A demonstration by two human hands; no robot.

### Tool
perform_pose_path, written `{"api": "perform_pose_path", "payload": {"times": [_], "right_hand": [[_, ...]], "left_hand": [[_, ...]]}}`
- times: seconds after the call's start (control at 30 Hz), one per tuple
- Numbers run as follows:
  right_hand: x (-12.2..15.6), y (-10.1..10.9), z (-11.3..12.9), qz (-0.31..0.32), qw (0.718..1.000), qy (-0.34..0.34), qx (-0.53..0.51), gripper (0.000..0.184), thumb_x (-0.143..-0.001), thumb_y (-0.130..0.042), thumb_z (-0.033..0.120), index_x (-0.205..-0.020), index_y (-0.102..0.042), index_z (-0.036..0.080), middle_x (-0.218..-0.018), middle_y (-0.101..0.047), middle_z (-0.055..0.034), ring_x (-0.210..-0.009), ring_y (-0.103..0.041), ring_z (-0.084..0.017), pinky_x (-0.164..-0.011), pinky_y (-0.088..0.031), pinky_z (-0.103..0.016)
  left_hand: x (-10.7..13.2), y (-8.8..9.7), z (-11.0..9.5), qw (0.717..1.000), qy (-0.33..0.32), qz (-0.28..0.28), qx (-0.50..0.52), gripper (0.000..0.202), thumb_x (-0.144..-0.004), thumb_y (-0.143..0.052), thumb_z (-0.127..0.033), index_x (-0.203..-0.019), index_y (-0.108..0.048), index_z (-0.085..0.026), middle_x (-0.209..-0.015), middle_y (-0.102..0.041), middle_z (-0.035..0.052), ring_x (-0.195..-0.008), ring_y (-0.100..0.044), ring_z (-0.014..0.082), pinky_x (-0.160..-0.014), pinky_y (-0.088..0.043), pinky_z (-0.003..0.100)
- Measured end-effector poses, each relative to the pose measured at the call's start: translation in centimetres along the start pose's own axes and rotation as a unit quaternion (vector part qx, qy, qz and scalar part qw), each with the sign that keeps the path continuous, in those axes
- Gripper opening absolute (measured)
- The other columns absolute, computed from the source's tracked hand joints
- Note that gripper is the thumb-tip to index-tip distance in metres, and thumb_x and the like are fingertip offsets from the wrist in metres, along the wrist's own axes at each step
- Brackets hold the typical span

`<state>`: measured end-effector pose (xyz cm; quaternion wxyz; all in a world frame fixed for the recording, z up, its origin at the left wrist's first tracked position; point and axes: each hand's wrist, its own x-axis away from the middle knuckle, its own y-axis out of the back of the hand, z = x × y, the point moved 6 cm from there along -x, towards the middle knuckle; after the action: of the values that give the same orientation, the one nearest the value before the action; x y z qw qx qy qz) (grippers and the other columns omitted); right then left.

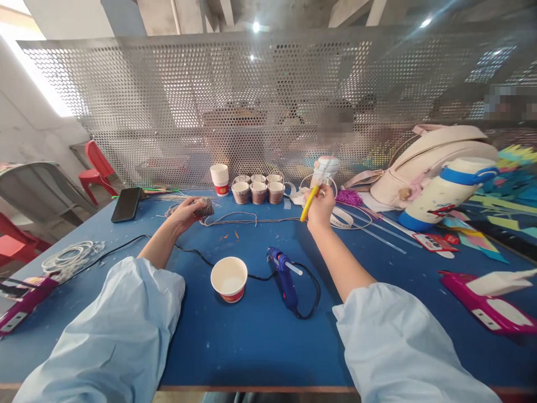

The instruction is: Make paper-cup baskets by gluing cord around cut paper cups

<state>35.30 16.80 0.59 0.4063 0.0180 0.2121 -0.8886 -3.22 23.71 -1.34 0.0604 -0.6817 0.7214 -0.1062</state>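
Observation:
My left hand (187, 215) is closed around a grey-brown bundle of twine (205, 207) at the back left of the blue table. Thin brown cord (277, 220) stretches along the tabletop from near this bundle towards my right hand (321, 208). That hand grips a slim yellow tool (309, 202), whose exact kind I cannot make out. Between my forearms stands a white-and-red paper cup (229, 280), upright, its inside showing white. Right of it lies a blue hot glue gun (284, 277) with a clear glue stick projecting from it.
Several twine-wrapped cups (259, 192) stand beside a paper cup stack (220, 180) before the perforated screen (251, 112). A phone (126, 204) lies left. Bottle (448, 193), bag (436, 157) and power strip (486, 308) occupy the right. A black cable (197, 254) crosses the table.

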Motion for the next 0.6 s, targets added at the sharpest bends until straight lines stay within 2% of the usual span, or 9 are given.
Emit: {"api": "perform_pose_path", "payload": {"times": [0.13, 0.27, 0.33, 0.47, 0.53, 0.6], "right_hand": [[2.8, -3.5, 0.1, 0.138, 0.990, -0.038, 0.016, 0.038, -0.057, -0.077, 0.020, -0.091, -0.059, 0.022, -0.057, -0.053, 0.0104, -0.045, -0.049, -0.007, -0.037, -0.037, -0.015], [5.3, -6.1, 0.3, 0.254, 0.964, -0.080, 0.008, 0.044, -0.054, -0.082, 0.023, -0.092, -0.061, 0.020, -0.061, -0.058, 0.0077, -0.046, -0.053, -0.009, -0.039, -0.042, -0.019], [6.0, -6.8, 0.8, 0.289, 0.953, -0.093, -0.008, 0.046, -0.055, -0.082, 0.024, -0.096, -0.060, 0.022, -0.066, -0.060, 0.0063, -0.048, -0.055, -0.011, -0.041, -0.043, -0.020], [7.0, -7.7, 2.0, 0.325, 0.939, -0.097, -0.059, 0.043, -0.060, -0.078, 0.027, -0.095, -0.053, 0.025, -0.077, -0.062, 0.0058, -0.060, -0.061, -0.012, -0.052, -0.050, -0.024], [7.4, -7.9, 2.4, 0.339, 0.932, -0.098, -0.077, 0.039, -0.063, -0.075, 0.028, -0.093, -0.050, 0.025, -0.078, -0.060, 0.0062, -0.063, -0.061, -0.012, -0.055, -0.051, -0.025], [7.7, -8.0, 2.4, 0.359, 0.924, -0.106, -0.079, 0.036, -0.065, -0.073, 0.030, -0.091, -0.049, 0.025, -0.077, -0.060, 0.0056, -0.061, -0.061, -0.012, -0.052, -0.048, -0.023]], "left_hand": [[1.4, -3.3, -1.6, 0.999, -0.003, 0.046, 0.012, 0.020, -0.071, -0.068, -0.014, -0.090, -0.065, -0.013, -0.077, -0.069, 0.0051, -0.066, -0.065, 0.0159, -0.055, -0.051, 0.024], [3.0, -8.5, -3.4, 0.993, 0.019, 0.115, 0.032, 0.020, -0.076, -0.063, -0.019, -0.094, -0.064, -0.011, -0.087, -0.070, 0.0087, -0.077, -0.068, 0.0214, -0.070, -0.060, 0.037], [3.7, -11.3, -4.2, 0.988, 0.032, 0.151, 0.031, 0.023, -0.076, -0.062, -0.016, -0.098, -0.063, -0.012, -0.092, -0.071, 0.0101, -0.082, -0.069, 0.0235, -0.072, -0.061, 0.040], [5.1, -15.8, -5.3, 0.973, 0.058, 0.224, 0.014, 0.019, -0.079, -0.061, -0.016, -0.096, -0.064, -0.008, -0.091, -0.071, 0.0150, -0.082, -0.070, 0.0247, -0.067, -0.061, 0.034], [5.6, -17.1, -5.7, 0.968, 0.059, 0.243, 0.017, 0.015, -0.081, -0.059, -0.015, -0.093, -0.063, -0.008, -0.091, -0.071, 0.0145, -0.082, -0.070, 0.0232, -0.066, -0.061, 0.033], [5.8, -17.7, -6.0, 0.968, 0.051, 0.243, 0.020, 0.012, -0.081, -0.058, -0.014, -0.091, -0.062, -0.009, -0.092, -0.070, 0.0138, -0.082, -0.069, 0.0217, -0.065, -0.060, 0.031]]}}
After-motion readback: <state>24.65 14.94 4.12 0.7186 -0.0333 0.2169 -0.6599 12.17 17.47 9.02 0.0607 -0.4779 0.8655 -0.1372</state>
